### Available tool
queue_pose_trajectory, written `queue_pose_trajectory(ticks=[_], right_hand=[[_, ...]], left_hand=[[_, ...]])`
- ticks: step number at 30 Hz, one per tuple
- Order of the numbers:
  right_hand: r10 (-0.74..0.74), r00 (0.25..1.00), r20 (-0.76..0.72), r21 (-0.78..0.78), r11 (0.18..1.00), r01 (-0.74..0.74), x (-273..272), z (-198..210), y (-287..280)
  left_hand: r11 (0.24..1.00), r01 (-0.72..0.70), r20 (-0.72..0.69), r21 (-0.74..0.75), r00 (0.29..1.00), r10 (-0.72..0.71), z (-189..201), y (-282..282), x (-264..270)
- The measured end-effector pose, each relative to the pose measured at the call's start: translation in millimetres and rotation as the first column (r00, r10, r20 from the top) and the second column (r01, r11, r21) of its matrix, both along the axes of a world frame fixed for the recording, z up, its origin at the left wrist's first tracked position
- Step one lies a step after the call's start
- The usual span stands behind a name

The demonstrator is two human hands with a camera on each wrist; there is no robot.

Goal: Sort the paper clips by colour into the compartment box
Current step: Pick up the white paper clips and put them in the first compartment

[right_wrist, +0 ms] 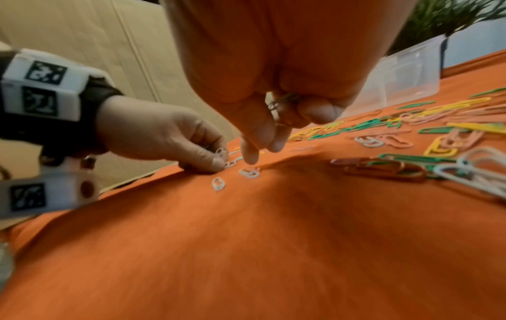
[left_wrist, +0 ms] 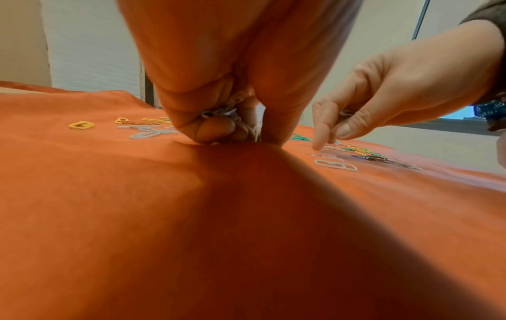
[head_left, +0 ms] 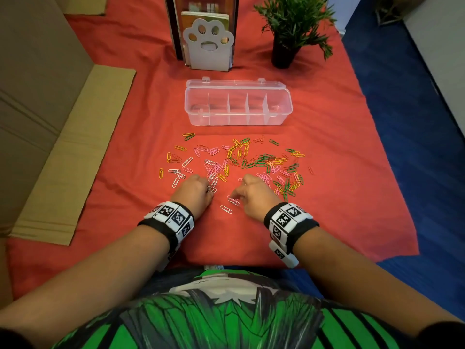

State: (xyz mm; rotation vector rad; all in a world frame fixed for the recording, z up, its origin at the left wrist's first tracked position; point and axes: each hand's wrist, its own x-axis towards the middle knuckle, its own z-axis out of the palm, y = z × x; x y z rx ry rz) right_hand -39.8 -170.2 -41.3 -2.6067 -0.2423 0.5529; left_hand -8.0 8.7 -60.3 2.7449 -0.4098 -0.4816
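Note:
The clear compartment box (head_left: 236,120) stands open behind the pile, its compartments holding nothing I can see. Mixed paper clips (head_left: 254,159) in white, pink, yellow, green and orange lie scattered on the red cloth. My left hand (head_left: 208,190) rests knuckles-down at the pile's near left, fingers curled around a bunch of white clips (left_wrist: 219,114). My right hand (head_left: 237,196) holds several pale clips (right_wrist: 282,103) in its curled fingers. Its index finger (right_wrist: 250,154) and thumb reach down to clips (head_left: 233,200) on the cloth. One white clip (head_left: 226,209) lies loose between my hands.
A paw-shaped bookend (head_left: 208,44) with books and a potted plant (head_left: 284,52) stand behind the box. Flat cardboard (head_left: 65,152) lies along the left. The cloth ends at the right over a blue surface (head_left: 415,147).

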Motion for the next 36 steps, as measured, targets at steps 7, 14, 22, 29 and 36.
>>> queue_pose_trajectory(ticks=[7,14,22,29,36], right_hand=[[-0.097,0.994,0.053,-0.109,0.989,0.102,8.5,-2.0,-15.0],[0.057,0.998,-0.01,-0.154,0.986,-0.058,-14.8,2.0,13.2],[0.135,0.989,0.059,-0.29,0.95,-0.113,-10.9,7.7,18.0],[-0.286,0.957,-0.043,-0.038,0.958,0.285,13.4,6.3,-17.9],[-0.542,0.677,-0.497,0.433,0.522,0.735,20.3,12.4,-28.6]], left_hand=[[0.971,-0.124,-0.146,-0.205,0.985,0.095,2.2,6.6,4.1],[0.264,-0.868,-0.874,-0.42,0.465,0.139,28.1,4.2,11.6],[0.116,-0.911,-0.918,-0.395,0.395,-0.021,36.7,5.7,16.7],[0.919,-0.33,-0.184,-0.217,0.938,0.293,8.0,-5.3,16.3],[0.996,-0.07,-0.014,-0.049,0.997,0.069,15.7,-13.4,12.0]])
